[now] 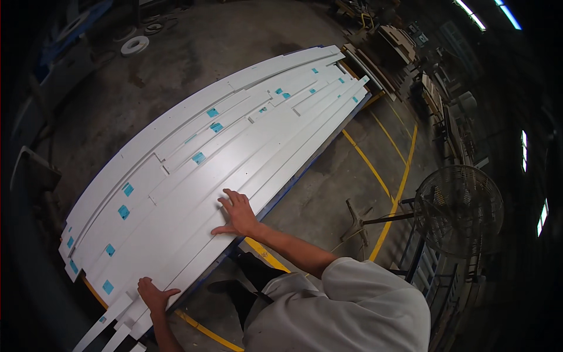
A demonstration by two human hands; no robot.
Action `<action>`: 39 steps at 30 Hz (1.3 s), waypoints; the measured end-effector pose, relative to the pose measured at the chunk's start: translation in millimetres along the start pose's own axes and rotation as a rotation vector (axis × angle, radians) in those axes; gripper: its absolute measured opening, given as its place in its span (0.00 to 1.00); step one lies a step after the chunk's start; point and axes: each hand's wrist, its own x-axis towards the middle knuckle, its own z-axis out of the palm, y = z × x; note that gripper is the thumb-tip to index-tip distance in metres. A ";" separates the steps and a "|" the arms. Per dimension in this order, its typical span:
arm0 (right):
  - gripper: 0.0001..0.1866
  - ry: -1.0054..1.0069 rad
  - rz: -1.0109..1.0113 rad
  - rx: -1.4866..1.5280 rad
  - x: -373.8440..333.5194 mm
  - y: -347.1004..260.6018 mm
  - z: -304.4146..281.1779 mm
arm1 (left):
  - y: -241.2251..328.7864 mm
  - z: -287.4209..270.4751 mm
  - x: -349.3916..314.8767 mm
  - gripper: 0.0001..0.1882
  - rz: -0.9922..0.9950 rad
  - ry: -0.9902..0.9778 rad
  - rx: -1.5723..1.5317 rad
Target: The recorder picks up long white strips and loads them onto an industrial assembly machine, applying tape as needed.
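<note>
Long white boards [229, 154] lie side by side in a wide layer, some overlapping or set at staggered ends. Small teal stickers [199, 158] are scattered over them. My right hand [237, 216] rests on the near boards about midway along, fingers spread and thumb apart. Farther down the near edge, my left hand [155, 295] lies on the boards at the lower left, its fingers stretched out and its thumb pointing right. Neither hand is closed around anything. Beside the left hand, a few narrow white strips [104, 320] stick out past the layer's end.
Blue edging [275, 201] of the support under the boards runs along the near side. A large pedestal fan [458, 202] stands at the right on the concrete floor with yellow lines [368, 161]. Stacked boards [370, 73] are at the far end; a white ring-shaped roll [135, 46] lies far left.
</note>
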 end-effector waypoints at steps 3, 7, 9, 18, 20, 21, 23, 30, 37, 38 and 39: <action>0.41 0.310 0.596 0.019 -9.7 53.2 -8.4 | -3.6 -8.4 7.7 0.50 -0.040 -0.032 -0.018; 0.34 0.419 1.161 0.297 -29.0 175.2 15.7 | 30.9 -52.1 15.1 0.37 -0.038 -0.050 0.008; 0.23 0.256 1.346 1.185 3.4 137.4 -17.2 | 41.9 -48.5 -3.3 0.35 -0.056 -0.027 0.019; 0.29 0.130 0.859 0.660 -2.0 352.5 -112.4 | 182.1 -43.4 -17.8 0.34 -0.022 0.186 -0.116; 0.29 0.050 0.828 0.699 29.8 319.4 -88.2 | 200.3 -64.6 -31.8 0.33 -0.028 0.126 -0.003; 0.29 0.041 0.809 0.716 41.2 313.7 -86.9 | 208.1 -69.1 -34.2 0.33 -0.051 0.138 -0.004; 0.28 0.038 0.766 0.754 65.5 302.6 -87.1 | 218.1 -81.1 -33.1 0.32 0.007 0.187 0.041; 0.27 -0.016 0.614 0.891 136.2 235.9 -96.7 | 222.0 -160.1 -90.1 0.32 -0.094 0.503 0.144; 0.25 -0.281 0.383 1.159 192.2 27.4 3.4 | 192.9 -186.5 -224.6 0.39 -0.279 0.818 0.116; 0.25 -0.323 0.348 1.193 191.1 -10.7 13.7 | 189.8 -188.5 -251.0 0.40 -0.296 0.895 0.097; 0.25 -0.363 0.314 1.225 187.3 -49.4 22.2 | 186.4 -190.7 -279.9 0.38 -0.342 0.923 0.110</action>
